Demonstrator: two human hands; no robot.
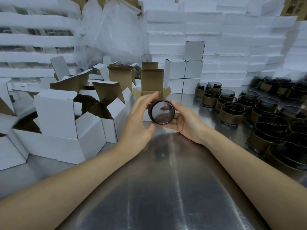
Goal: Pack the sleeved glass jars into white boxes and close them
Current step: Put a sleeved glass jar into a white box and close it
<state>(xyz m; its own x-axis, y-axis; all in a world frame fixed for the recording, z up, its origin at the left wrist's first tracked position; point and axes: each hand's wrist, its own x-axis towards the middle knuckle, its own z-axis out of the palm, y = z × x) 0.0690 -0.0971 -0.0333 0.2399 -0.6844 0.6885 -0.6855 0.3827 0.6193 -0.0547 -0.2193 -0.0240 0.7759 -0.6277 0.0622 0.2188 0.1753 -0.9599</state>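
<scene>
I have a jar (pixel 162 112) tipped on its side between both hands, base facing me: left hand (pixel 138 117) curled round its left rim, right hand (pixel 183 120) cupped under its right. Just beyond my fingertips stands an open box (pixel 152 90), flaps up. Bare table (pixel 162 188) lies below my wrists; more jars (pixel 249 110) crowd right, open boxes (pixel 66 117) left.

head cam: worn on person's head | faces forward and down over the table (pixel 166 188) | wide-angle, edges bowed | close: both forearms enter from 6 o'clock, hands near centre | far limit: stacked white boxes (pixel 232 47) at 12 o'clock | single view, no overlap
</scene>
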